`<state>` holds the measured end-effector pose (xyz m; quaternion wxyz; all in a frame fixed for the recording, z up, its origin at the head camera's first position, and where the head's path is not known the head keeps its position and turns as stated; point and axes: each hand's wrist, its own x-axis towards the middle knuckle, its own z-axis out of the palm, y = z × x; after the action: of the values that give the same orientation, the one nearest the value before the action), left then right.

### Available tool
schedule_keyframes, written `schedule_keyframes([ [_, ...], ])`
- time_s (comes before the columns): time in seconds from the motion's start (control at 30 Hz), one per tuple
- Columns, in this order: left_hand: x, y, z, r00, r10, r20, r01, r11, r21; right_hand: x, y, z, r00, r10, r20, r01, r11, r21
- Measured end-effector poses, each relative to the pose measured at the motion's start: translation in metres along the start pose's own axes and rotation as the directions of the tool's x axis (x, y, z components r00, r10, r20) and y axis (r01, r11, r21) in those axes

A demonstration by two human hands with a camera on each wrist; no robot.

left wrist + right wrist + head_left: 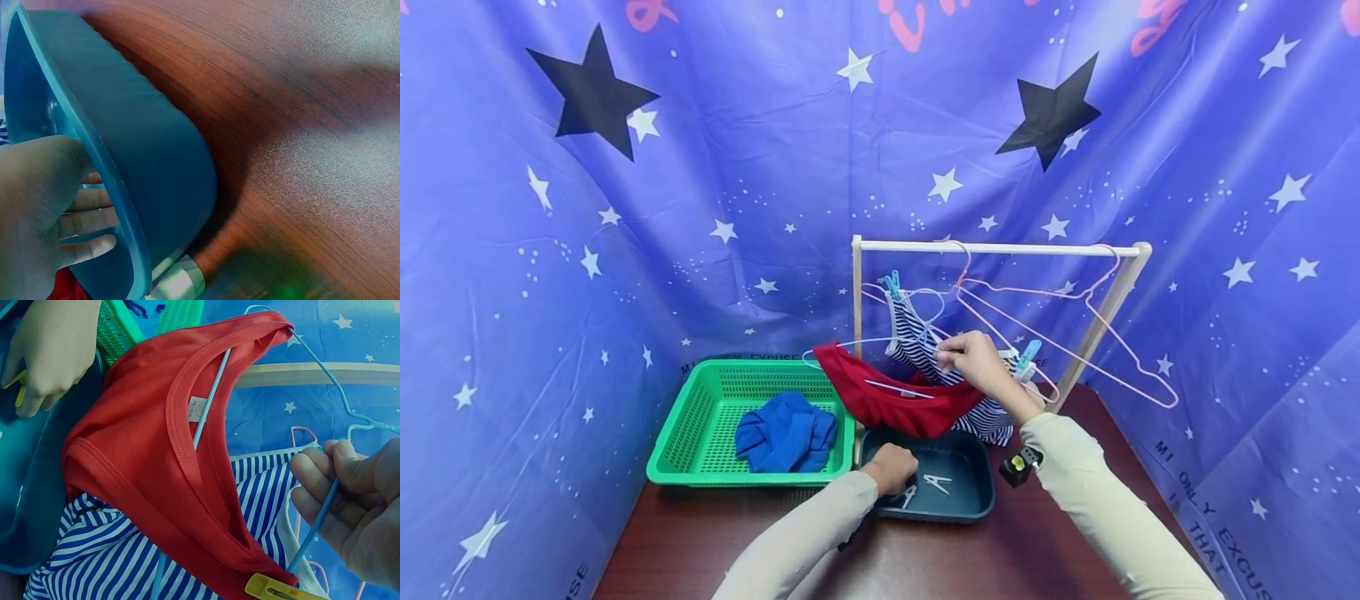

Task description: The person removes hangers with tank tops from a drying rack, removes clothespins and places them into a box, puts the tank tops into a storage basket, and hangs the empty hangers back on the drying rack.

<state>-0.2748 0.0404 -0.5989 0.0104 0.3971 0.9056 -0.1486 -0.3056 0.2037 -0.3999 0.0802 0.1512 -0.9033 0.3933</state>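
My right hand (972,360) pinches a light-blue wire hanger (319,519) near its neck. A red garment (137,437) with a wide neckline hangs on that hanger, and a yellow clothespin (278,587) clips one of its straps. Down inside the dark blue-green basin (973,500) is my left hand (891,468); the right wrist view shows another yellow clothespin (21,394) between its fingertips. White clothespins (936,482) lie on the basin floor close by. Behind the red garment hangs a navy-and-white striped garment (913,337), with a blue clothespin (892,285) at one upper corner.
A green basket (700,479) with a crumpled blue cloth (786,433) stands left of the basin. Behind, a small rack (1000,248) carries pink hangers (1120,375). Another blue clothespin (1028,357) shows beside my right wrist. Starry curtains surround the brown table (647,542).
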Motion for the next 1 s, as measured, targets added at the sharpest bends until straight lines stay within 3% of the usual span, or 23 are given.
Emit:
schedule_keyframes([
  [0.17,-0.001,0.001,-0.001,1.000,-0.019,0.006,0.019,1.000,0.015,0.000,0.001,0.003,1.000,0.000,0.011,0.000,1.000,0.010],
  [0.4,-0.005,-0.002,-0.003,1.000,-0.018,-0.016,0.018,1.000,-0.012,-0.002,-0.002,0.007,0.993,0.070,0.100,-0.077,0.995,0.067],
  [0.57,-0.015,-0.010,-0.017,0.992,0.013,-0.124,-0.024,0.996,-0.083,-0.003,-0.002,0.011,0.981,0.092,0.173,-0.122,0.978,0.170],
  [0.63,-0.021,-0.013,-0.024,0.980,0.043,-0.193,-0.064,0.993,-0.104,-0.003,-0.001,0.012,0.973,0.101,0.208,-0.149,0.962,0.228],
  [0.7,-0.026,-0.016,-0.034,0.957,0.083,-0.277,-0.117,0.987,-0.109,-0.003,-0.001,0.014,0.961,0.122,0.248,-0.193,0.938,0.287],
  [0.77,-0.033,-0.018,-0.044,0.905,0.127,-0.406,-0.176,0.981,-0.084,-0.001,-0.001,0.017,0.947,0.143,0.288,-0.238,0.915,0.327],
  [0.8,-0.036,-0.019,-0.049,0.866,0.144,-0.478,-0.202,0.977,-0.073,0.000,-0.002,0.019,0.939,0.151,0.308,-0.257,0.904,0.341],
  [0.83,-0.039,-0.020,-0.054,0.820,0.155,-0.550,-0.222,0.974,-0.056,0.001,-0.003,0.020,0.931,0.162,0.327,-0.280,0.892,0.355],
  [0.93,-0.045,-0.021,-0.070,0.644,0.152,-0.750,-0.241,0.971,-0.011,0.005,-0.007,0.025,0.909,0.187,0.371,-0.331,0.866,0.374],
  [1.0,-0.045,-0.021,-0.078,0.551,0.132,-0.824,-0.242,0.970,-0.006,0.007,-0.011,0.027,0.898,0.201,0.391,-0.354,0.859,0.370],
])
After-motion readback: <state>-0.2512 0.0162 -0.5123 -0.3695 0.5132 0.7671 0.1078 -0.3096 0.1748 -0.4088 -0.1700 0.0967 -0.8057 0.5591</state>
